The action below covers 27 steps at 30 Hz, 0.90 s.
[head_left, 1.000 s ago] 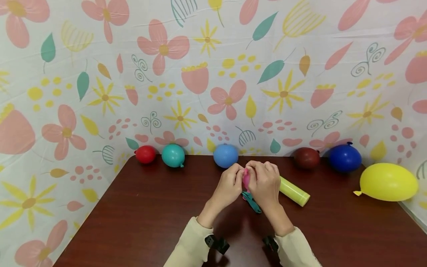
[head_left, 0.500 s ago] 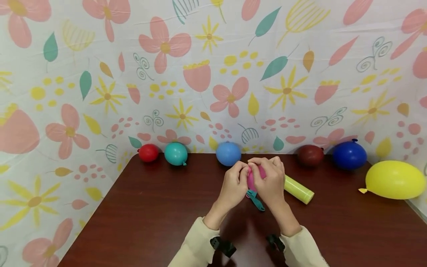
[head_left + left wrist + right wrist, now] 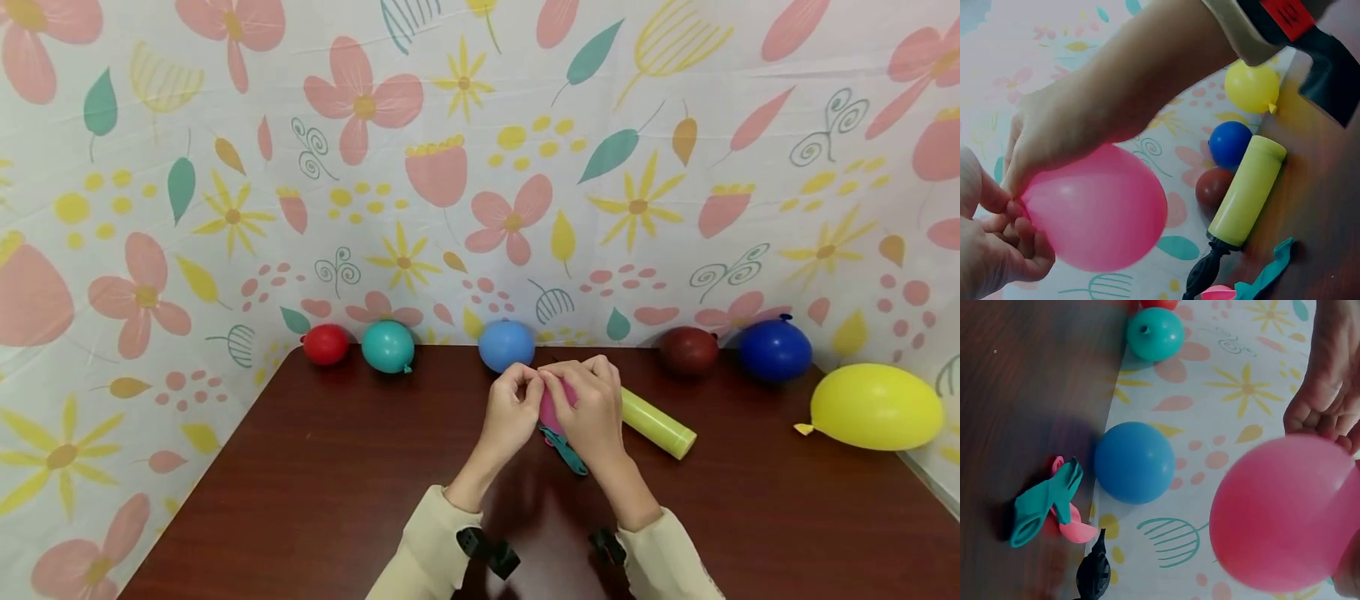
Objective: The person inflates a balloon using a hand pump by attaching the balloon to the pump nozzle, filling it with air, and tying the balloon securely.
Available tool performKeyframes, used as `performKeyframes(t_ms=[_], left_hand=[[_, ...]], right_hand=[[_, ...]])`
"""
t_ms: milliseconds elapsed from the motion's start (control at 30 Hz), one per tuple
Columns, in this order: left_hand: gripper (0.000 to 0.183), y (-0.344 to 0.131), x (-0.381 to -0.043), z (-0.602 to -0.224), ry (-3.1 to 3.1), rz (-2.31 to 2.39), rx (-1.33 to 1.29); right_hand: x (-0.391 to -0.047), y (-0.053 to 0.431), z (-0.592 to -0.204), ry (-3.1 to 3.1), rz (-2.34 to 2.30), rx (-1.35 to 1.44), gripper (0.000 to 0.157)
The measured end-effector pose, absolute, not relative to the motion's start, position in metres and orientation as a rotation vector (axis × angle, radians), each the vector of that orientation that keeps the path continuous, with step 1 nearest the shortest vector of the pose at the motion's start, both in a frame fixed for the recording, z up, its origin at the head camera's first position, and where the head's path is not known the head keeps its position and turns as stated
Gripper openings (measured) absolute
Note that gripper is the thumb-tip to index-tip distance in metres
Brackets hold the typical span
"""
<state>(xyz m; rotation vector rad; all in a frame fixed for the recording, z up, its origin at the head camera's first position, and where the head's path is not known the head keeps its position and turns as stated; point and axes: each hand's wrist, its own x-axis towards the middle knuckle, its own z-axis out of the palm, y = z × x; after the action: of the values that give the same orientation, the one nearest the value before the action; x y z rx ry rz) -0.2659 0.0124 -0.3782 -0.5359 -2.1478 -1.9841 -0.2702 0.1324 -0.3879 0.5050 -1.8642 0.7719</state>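
An inflated pink balloon (image 3: 1100,212) is held up above the table by both hands. My left hand (image 3: 510,408) and my right hand (image 3: 588,408) meet at its neck, where the thumbs and fingertips of both pinch the rubber. The neck is mostly hidden by the fingers. In the head view the right hand covers much of the balloon; the right wrist view shows its round body (image 3: 1279,519) in full colour beside the left hand's curled fingers (image 3: 1319,422).
Below the hands lie a limp teal balloon (image 3: 564,451) and a limp pink one (image 3: 1075,528). A yellow-green balloon pump (image 3: 656,423) with a black nozzle (image 3: 1094,572) lies to their right. Inflated balloons line the back, including light blue (image 3: 507,347) and yellow (image 3: 876,407).
Both hands stay together at the pink balloon's neck, with small shifts of the fingers. More of the balloon shows between them than one second ago. The things on the table stay put.
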Motion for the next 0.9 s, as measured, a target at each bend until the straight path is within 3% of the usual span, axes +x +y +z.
performKeyframes(t_ms=[233, 633, 900], left_hand=[[0.014, 0.006, -0.271, -0.376, -2.063, -2.138, -0.444], [0.018, 0.003, -0.275, -0.374, -2.231, -2.006, -0.614], [0.019, 0.003, -0.274, -0.377, -2.264, -1.946, -0.565]], right_hand=[[-0.269, 0.139, -0.387, -1.938, 0.834, 0.67, 0.016], [-0.264, 0.151, -0.377, -2.095, 0.771, 0.626, 0.016], [-0.261, 0.147, -0.381, -2.101, 0.586, 0.571, 0.016]])
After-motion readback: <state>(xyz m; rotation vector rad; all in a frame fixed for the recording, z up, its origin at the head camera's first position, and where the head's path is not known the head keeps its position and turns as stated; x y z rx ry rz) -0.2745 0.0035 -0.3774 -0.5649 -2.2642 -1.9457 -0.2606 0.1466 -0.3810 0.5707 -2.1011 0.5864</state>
